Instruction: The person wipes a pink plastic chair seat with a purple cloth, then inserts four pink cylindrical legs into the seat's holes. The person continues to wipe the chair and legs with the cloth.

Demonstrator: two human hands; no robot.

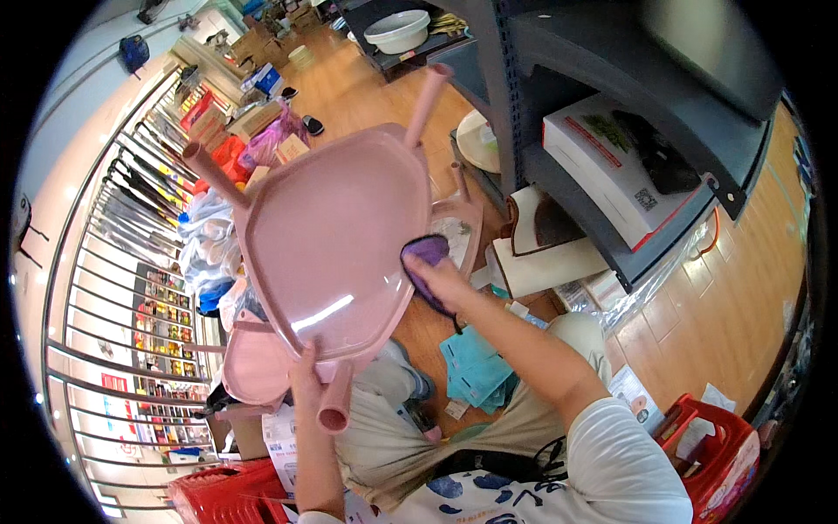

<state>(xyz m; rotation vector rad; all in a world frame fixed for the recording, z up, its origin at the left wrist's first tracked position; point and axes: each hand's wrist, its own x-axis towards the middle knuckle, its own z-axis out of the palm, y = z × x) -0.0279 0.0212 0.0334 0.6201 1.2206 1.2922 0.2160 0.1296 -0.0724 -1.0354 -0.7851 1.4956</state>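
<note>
A pink plastic small table or stool is held up tilted before me, its short round legs pointing toward me. My left hand grips its near edge, beside the lowest leg. In my right hand is a purple cloth with a dark border, pressed to the right edge of the pink piece. Part of the cloth is hidden by my fingers. Behind, to the lower left, sits another pink piece. A third pink one shows past the right edge, partly covered.
Teal flat packages lie on the floor between my legs. Dark shelving with a boxed product rises on the right. Red plastic stools and a red plastic item flank me. A metal railing and bagged goods line the left.
</note>
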